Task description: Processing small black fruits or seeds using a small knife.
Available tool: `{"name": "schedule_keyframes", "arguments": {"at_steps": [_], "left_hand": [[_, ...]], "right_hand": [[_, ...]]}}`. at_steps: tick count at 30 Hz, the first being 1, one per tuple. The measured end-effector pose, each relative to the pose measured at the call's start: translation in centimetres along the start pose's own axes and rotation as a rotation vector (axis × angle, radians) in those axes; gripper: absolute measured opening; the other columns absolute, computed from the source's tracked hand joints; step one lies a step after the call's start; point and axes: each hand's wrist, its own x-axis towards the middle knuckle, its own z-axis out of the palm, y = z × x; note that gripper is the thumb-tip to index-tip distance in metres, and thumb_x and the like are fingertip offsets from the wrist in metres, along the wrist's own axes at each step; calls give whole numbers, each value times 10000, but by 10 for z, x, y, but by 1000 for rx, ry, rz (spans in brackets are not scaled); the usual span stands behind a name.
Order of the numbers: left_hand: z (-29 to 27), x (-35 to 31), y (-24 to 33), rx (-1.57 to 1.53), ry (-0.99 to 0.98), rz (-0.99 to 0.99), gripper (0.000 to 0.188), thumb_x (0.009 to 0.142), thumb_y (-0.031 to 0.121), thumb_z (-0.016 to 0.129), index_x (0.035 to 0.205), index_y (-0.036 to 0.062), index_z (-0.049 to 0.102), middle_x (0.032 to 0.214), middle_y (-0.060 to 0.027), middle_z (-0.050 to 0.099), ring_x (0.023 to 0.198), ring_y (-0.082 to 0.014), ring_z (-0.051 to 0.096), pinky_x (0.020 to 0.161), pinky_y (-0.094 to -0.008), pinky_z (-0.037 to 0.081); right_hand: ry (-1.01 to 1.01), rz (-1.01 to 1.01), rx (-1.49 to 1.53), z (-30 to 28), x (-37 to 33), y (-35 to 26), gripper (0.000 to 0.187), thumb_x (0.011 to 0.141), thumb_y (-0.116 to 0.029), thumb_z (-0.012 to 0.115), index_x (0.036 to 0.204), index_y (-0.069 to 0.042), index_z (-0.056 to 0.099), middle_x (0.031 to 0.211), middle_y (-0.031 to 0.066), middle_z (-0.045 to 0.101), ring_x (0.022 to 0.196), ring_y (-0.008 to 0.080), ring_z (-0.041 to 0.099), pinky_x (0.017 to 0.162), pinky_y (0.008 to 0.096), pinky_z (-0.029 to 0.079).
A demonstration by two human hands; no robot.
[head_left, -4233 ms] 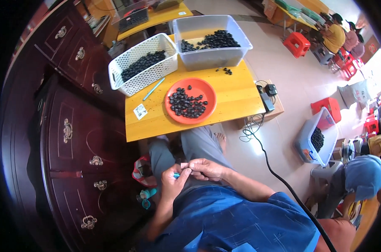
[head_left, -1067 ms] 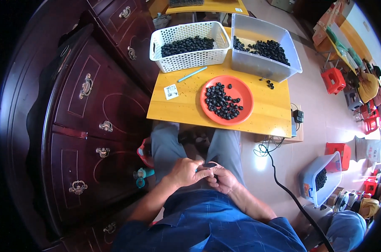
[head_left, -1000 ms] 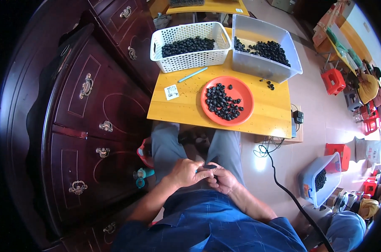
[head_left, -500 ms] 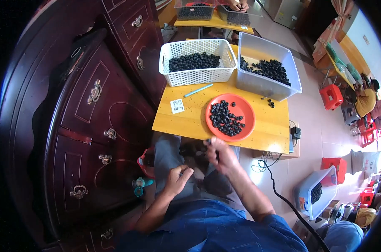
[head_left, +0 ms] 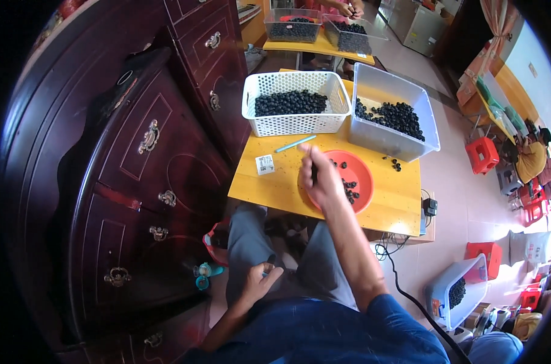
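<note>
My right hand (head_left: 324, 177) reaches over the left part of the red round plate (head_left: 365, 176), its fingers curled. Whether a piece is inside them is hidden. Small round black pieces (head_left: 350, 189), several with a hole, lie on that plate, partly behind my hand and forearm. My left hand (head_left: 260, 284) is closed above my lap; a dark bit and a little teal show at its fingers, too small to name. Beyond the plate are a white perforated basket (head_left: 296, 126) and a clear plastic bin (head_left: 387, 141), both holding black pieces. A teal stick like a pen (head_left: 295, 144) lies by my right fingertips.
A white printed card (head_left: 265, 164) and a few loose black pieces (head_left: 396, 165) lie on the yellow table (head_left: 266, 189). Dark wooden cabinets (head_left: 129, 200) stand at the left. On the right floor are a black cable (head_left: 406, 291) and another bin (head_left: 479, 291). Other people work farther off.
My right hand has moved from the table's near edge forward over the plate, with its arm stretched out. My left hand stays closed above my lap. The view has tilted slightly upward.
</note>
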Motion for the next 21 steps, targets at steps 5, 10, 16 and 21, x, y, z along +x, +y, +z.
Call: {"name": "schedule_keyframes", "arguments": {"at_steps": [5, 10, 16, 21], "left_hand": [[-1, 19, 29, -12, 11, 137, 196, 865, 144, 804, 834, 0, 675, 731, -60, 694, 686, -103, 640, 659, -288, 513], [14, 25, 82, 72, 9, 360, 149, 834, 75, 814, 938, 43, 711, 690, -16, 665, 621, -53, 595, 591, -250, 483], [43, 14, 56, 520, -80, 396, 302, 832, 264, 818, 1062, 91, 726, 858, -150, 740, 784, -346, 737, 659, -427, 584], [36, 13, 59, 486, -107, 455, 257, 829, 229, 800, 1039, 92, 744, 848, -153, 732, 771, -352, 727, 652, -444, 575]], "right_hand": [[-172, 338, 557, -41, -95, 42, 301, 1051, -331, 565, 1147, -52, 623, 823, -36, 491, 670, 74, 460, 518, 228, 386], [87, 453, 857, -88, -152, 96, 305, 1049, -299, 548, 1163, -29, 632, 955, 76, 653, 887, 219, 637, 781, 341, 564], [35, 422, 728, -114, -173, 139, 324, 1084, -245, 457, 1219, 6, 613, 1098, 125, 674, 1134, 317, 617, 1037, 462, 497], [59, 446, 742, -103, -168, 136, 284, 1061, -222, 500, 1189, 3, 619, 1021, 135, 695, 1051, 317, 644, 1014, 455, 505]]}}
